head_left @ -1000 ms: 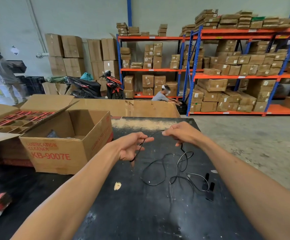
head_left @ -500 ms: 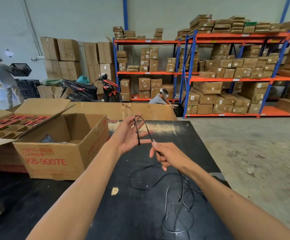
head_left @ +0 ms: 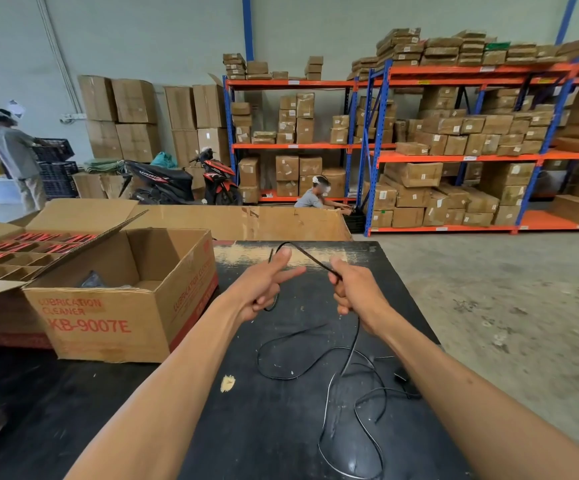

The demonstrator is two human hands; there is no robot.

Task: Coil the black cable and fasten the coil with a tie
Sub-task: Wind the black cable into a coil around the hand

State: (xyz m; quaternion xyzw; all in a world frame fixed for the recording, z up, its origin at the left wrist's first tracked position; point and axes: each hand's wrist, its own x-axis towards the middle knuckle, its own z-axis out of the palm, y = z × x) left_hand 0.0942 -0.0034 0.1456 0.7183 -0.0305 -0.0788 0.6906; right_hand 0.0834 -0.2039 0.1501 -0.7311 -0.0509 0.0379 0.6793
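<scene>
Black cable [head_left: 310,258] is arched between both hands above the dark table [head_left: 211,427]. It is looped over the left hand [head_left: 263,289], whose thumb and first two fingers are spread while the others are curled, and it is gripped in the closed fist of the right hand [head_left: 357,289]. From that fist the cable is dropped to the tabletop, where the rest is left in loose, crossing loops between the forearms — some of it cut off by the bottom edge of the view. Its plug end, near the right forearm, is too dark to be made out. Open table is left in front of the hands up to the far edge; the right edge is close beside the right arm. At the left, room is limited by an open cardboard box [head_left: 108,323] marked KB-9007E.
</scene>
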